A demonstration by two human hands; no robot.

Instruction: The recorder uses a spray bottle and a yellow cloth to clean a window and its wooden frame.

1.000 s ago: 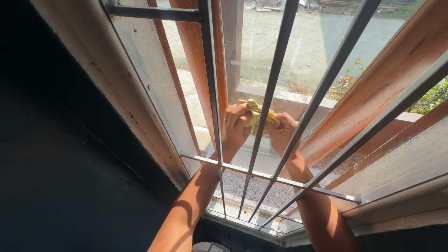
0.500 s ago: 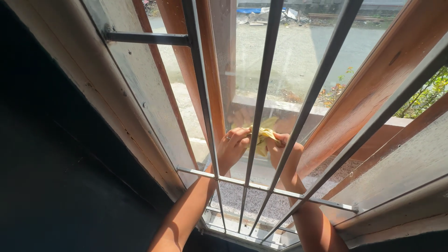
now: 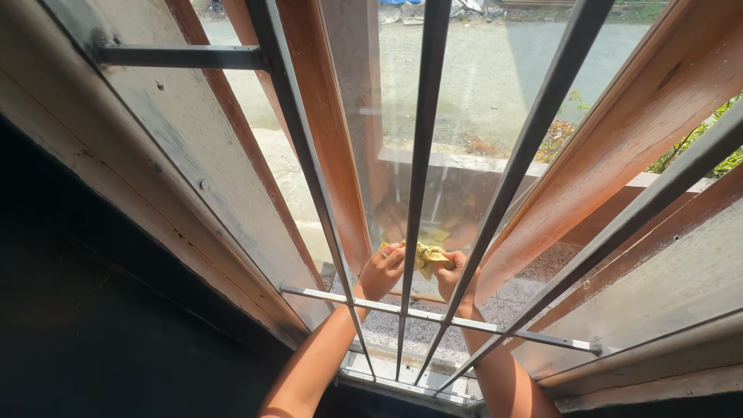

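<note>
On the far left a pale, worn wooden window frame [image 3: 155, 178] slants down toward the sill. A short horizontal bar [image 3: 182, 56] ties it to the first of several dark metal grille bars [image 3: 298, 147], which fan across the opening. Both forearms reach out between these bars, above a thin cross rail [image 3: 433, 317]. The left hand [image 3: 381, 271] is curled, its fingers gripping one end of a crumpled yellow cloth [image 3: 428, 256]. The cloth is bunched between the two hands, pressed against the lower part of an open reddish-brown window shutter's glass pane [image 3: 371, 139]. The right hand [image 3: 454, 272] is clenched on the cloth's other end, partly hidden behind a bar. To the right, another wooden shutter frame [image 3: 635, 131] slants upward, with green bushes [image 3: 696, 151] beyond it.
</note>
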